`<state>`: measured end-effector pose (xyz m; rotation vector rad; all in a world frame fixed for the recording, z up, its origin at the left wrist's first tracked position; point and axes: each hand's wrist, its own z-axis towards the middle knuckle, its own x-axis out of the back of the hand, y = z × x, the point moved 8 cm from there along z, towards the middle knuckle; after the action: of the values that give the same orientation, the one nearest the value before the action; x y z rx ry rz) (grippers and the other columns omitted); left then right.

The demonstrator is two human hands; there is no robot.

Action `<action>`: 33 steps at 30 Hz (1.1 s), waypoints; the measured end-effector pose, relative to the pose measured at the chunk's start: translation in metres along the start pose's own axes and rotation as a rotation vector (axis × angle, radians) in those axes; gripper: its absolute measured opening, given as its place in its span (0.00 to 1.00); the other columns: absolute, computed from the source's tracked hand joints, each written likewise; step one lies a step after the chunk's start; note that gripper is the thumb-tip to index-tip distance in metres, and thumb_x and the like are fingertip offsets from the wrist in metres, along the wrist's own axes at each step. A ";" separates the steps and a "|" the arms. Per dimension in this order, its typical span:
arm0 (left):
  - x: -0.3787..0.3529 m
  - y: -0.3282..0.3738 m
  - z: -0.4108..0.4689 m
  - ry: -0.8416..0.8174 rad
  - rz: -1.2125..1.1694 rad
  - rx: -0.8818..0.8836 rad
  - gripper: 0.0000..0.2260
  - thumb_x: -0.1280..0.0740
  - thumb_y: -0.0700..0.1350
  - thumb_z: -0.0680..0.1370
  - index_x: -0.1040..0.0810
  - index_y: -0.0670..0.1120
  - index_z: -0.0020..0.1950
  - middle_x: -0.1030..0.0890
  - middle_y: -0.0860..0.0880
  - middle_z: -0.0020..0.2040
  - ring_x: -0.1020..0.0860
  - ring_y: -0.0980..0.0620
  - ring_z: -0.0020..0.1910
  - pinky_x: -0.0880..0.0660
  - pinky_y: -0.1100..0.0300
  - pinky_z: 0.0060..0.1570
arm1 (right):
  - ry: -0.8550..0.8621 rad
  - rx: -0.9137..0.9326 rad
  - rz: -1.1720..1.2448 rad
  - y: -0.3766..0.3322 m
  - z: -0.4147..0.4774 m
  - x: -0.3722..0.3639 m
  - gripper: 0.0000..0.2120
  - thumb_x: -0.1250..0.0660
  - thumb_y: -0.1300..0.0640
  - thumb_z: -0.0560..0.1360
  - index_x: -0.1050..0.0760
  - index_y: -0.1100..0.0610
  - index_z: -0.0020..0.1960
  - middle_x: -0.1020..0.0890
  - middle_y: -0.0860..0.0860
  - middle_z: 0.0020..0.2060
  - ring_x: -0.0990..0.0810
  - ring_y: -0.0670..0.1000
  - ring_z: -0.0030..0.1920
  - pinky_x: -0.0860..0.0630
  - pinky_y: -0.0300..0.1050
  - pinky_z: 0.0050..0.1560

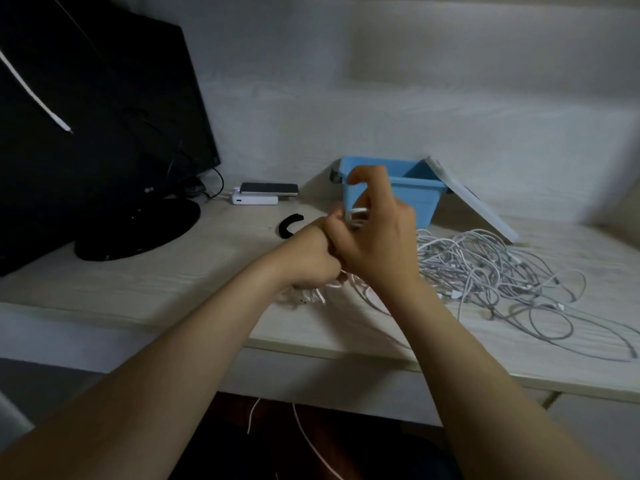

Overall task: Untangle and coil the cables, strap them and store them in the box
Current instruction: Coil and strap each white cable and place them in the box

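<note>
1. The blue box (415,195) stands open on the counter (173,289), at its back near the wall.
2. A white lid (474,202) leans tilted against the right side of the box.
3. In front of the box, both hands meet above the counter and touch each other.
4. The left hand (311,254) is closed like a fist. Its grip holds a white cable (311,294), and the loops of it come out under the hand.
5. The right hand (377,237) is just in front of the box and partly covers its front wall. Its grip is narrow and pinches the plug end (356,213) of the cable, with the index finger curled up above.
6. To the front right of the box lies a tangle of cables (491,271), white and loose, spreading to the counter edge.
7. To the left of the box, a black strap (289,225) lies curved on the counter, partly hidden behind the left hand.
8. Further left of the box, a phone (269,188) lies on a white power bank (254,199).
9. Far left of the box stands a dark monitor (104,116) on a round base.
</note>
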<state>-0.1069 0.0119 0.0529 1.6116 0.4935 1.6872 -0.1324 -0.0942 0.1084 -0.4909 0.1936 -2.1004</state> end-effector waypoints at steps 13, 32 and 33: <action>0.033 -0.037 0.075 0.200 0.247 0.018 0.46 0.28 0.42 0.70 0.48 0.46 0.85 0.25 0.41 0.72 0.25 0.42 0.70 0.24 0.48 0.64 | -0.180 -0.115 -0.100 0.086 0.035 -0.084 0.16 0.42 0.47 0.79 0.29 0.56 0.37 0.20 0.59 0.30 0.22 0.65 0.32 0.27 0.55 0.34; 0.069 -0.087 0.107 0.701 0.083 -0.219 0.38 0.25 0.32 0.68 0.33 0.50 0.75 0.22 0.51 0.61 0.21 0.52 0.54 0.24 0.60 0.48 | -0.506 -0.686 0.574 0.131 0.016 -0.160 0.10 0.31 0.59 0.80 0.23 0.61 0.41 0.27 0.53 0.29 0.29 0.49 0.30 0.32 0.45 0.31; 0.070 -0.086 0.107 0.713 0.097 -0.232 0.38 0.24 0.32 0.68 0.32 0.49 0.75 0.23 0.50 0.64 0.21 0.51 0.56 0.24 0.61 0.51 | -0.512 -0.690 0.618 0.129 0.014 -0.160 0.09 0.31 0.60 0.80 0.23 0.61 0.42 0.28 0.53 0.29 0.30 0.49 0.29 0.34 0.44 0.30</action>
<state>0.0222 0.0965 0.0539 0.8474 0.5349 2.2880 0.0504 -0.0306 0.0364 -1.1847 0.6803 -1.2146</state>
